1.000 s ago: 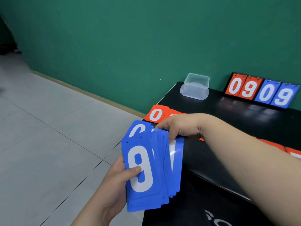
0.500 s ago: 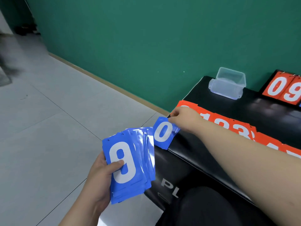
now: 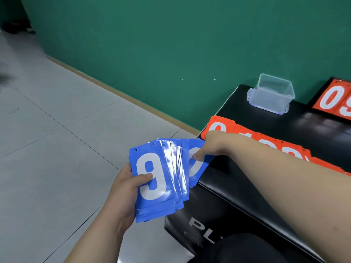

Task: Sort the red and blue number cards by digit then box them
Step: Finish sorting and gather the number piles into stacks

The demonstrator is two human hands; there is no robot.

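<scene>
Both hands are occupied: a fanned stack of blue cards, a 9 uppermost, is gripped by the left hand, with the thumb laid across the digit. At one o'clock from the stack, a blue 0 card is pinched by the right hand at the corner of a black case. Red cards are laid in a row on the case, running towards four o'clock; a clear box is set further off at one o'clock

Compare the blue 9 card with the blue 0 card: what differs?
The blue plastic 9 card fronts a fanned stack that the left hand grips; the blue 0 card is alone, pinched by the right hand. The 9 shows nearly whole; the 0 is partly hidden behind the stack. Both are blue with white digits.
</scene>
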